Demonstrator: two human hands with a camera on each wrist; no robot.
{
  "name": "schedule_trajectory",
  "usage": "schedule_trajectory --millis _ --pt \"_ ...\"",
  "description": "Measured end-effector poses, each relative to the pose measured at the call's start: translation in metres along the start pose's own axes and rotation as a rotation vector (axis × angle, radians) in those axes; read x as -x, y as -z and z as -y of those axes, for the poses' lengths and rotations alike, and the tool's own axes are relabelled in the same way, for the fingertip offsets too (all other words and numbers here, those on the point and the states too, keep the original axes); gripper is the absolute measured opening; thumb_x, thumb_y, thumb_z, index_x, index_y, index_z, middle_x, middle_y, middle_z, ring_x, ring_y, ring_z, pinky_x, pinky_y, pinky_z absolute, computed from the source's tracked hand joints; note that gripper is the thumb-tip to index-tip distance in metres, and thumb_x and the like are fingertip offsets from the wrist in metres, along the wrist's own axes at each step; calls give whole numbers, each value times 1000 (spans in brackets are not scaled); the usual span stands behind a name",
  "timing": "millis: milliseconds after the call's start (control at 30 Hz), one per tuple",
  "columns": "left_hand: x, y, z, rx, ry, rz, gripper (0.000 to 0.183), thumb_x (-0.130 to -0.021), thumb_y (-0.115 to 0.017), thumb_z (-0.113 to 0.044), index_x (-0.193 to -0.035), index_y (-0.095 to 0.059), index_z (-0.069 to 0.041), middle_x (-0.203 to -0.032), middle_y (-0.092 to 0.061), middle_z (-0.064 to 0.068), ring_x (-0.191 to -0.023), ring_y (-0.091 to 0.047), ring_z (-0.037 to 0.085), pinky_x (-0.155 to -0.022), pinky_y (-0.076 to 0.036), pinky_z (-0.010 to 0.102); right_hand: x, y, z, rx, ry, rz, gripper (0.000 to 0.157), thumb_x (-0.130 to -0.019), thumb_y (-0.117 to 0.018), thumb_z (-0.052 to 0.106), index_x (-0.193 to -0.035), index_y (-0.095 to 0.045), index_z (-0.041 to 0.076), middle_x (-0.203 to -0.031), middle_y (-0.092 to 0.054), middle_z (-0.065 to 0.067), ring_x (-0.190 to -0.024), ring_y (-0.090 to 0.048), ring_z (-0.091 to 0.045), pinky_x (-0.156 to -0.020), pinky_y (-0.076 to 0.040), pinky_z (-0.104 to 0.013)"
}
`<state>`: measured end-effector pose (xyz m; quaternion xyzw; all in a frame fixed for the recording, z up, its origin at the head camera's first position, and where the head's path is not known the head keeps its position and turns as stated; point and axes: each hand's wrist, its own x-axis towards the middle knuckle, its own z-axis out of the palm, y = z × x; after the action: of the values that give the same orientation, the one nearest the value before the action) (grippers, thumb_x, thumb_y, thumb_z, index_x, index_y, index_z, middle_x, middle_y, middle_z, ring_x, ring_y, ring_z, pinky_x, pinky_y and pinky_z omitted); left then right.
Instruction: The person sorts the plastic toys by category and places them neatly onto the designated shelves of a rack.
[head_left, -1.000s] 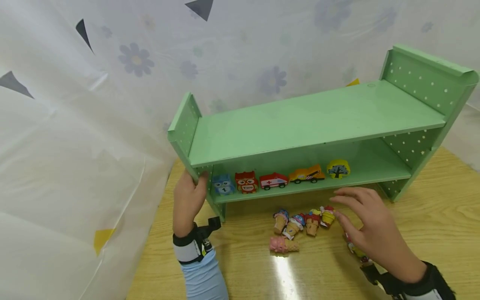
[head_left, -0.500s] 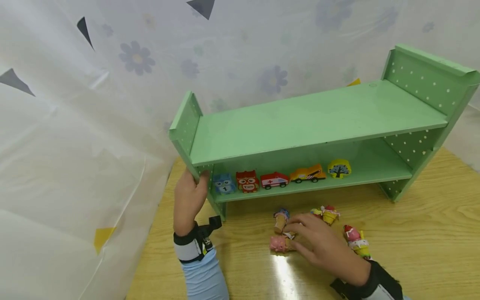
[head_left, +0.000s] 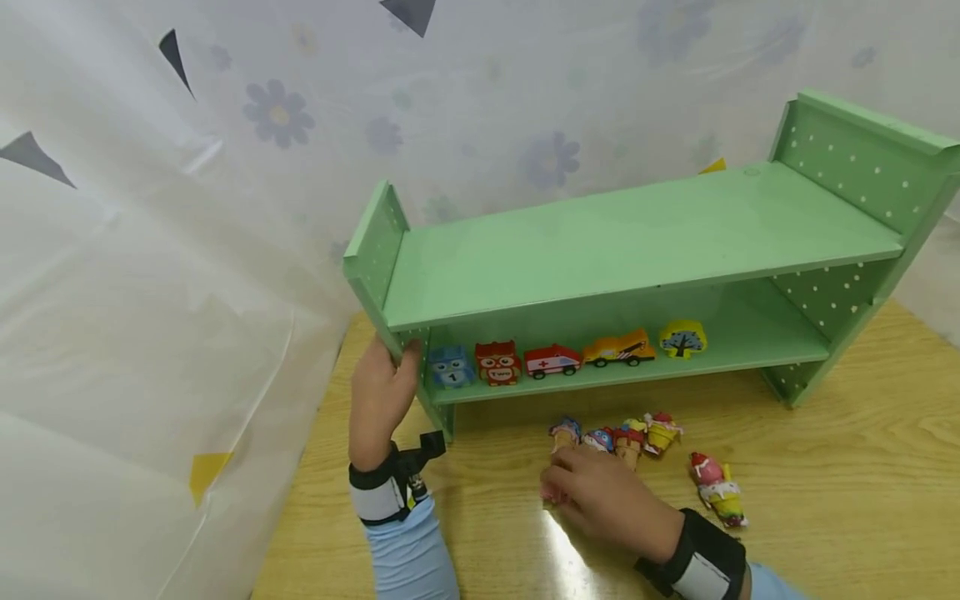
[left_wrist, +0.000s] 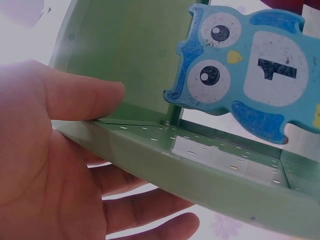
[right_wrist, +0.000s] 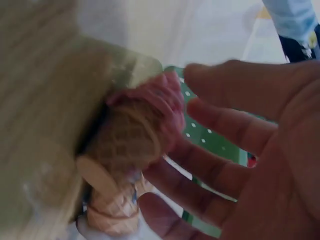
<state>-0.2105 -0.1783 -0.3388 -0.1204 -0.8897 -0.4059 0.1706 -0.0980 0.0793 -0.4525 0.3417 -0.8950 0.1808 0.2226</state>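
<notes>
My left hand [head_left: 378,400] grips the left side panel of a green toy shelf [head_left: 637,237]. In the left wrist view its thumb [left_wrist: 87,97] lies on the inner side and the fingers pass behind the panel. Beside that thumb stands a blue owl block [left_wrist: 272,70] marked 1. My right hand [head_left: 600,500] is low over the table, covering most of a pink ice-cream cone toy [head_left: 552,493]. In the right wrist view this cone toy [right_wrist: 125,132] lies right at the fingertips, with thumb and fingers apart. More cone toys [head_left: 628,442] lie just beyond the hand.
On the lower shelf stand a red owl block [head_left: 497,364], an ambulance [head_left: 552,361], an orange tow truck [head_left: 619,348] and a yellow tree block [head_left: 682,339]. Another ice-cream toy [head_left: 717,489] lies right of the hand on the wooden table [head_left: 847,500].
My right hand has moved left across the cone toys to the pink one, uncovering the ice-cream toy on the right. The left hand keeps its grip on the shelf.
</notes>
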Motion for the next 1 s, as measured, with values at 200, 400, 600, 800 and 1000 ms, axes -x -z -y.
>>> schedule_trajectory --millis 200,400,600,800,1000 --pt "-1 0 0 9 8 1 31 -98 -47 -33 -120 -52 -13 -104 -62 12 -90 -58 28 -77 -47 46 2 -13 2 68 51 -5 13 -80 -74 19 -87 -64 21 -80 -53 5 -73 -44 -11 -58 -38 -25" --pt "-1 -1 0 10 8 -3 29 -97 -48 -33 -118 -53 -14 -109 -63 13 -95 -60 28 -79 -49 49 4 -18 4 58 57 -28 15 -81 -71 12 -88 -62 22 -77 -49 6 -72 -32 -9 -59 -26 -21" --pt "0 -1 1 0 -1 -7 30 -98 -47 -33 -117 -53 -11 -104 -62 13 -90 -59 28 -77 -48 47 5 -21 4 87 38 -14 17 -78 -73 9 -87 -64 20 -76 -50 5 -72 -29 -10 -60 -28 -23" --pt "-1 -1 1 -3 -2 -9 29 -98 -47 -31 -118 -53 -11 -99 -61 13 -85 -56 28 -74 -46 46 10 -16 3 -15 38 -19 20 -77 -76 13 -92 -64 20 -84 -55 7 -75 -43 -10 -59 -39 -22" --pt "-1 0 0 4 10 -3 30 -98 -48 -33 -119 -52 -11 -103 -61 13 -90 -58 29 -77 -47 48 12 5 -3 -148 -86 -5 32 -78 -75 11 -106 -63 19 -98 -61 7 -84 -55 -7 -68 -50 -26"
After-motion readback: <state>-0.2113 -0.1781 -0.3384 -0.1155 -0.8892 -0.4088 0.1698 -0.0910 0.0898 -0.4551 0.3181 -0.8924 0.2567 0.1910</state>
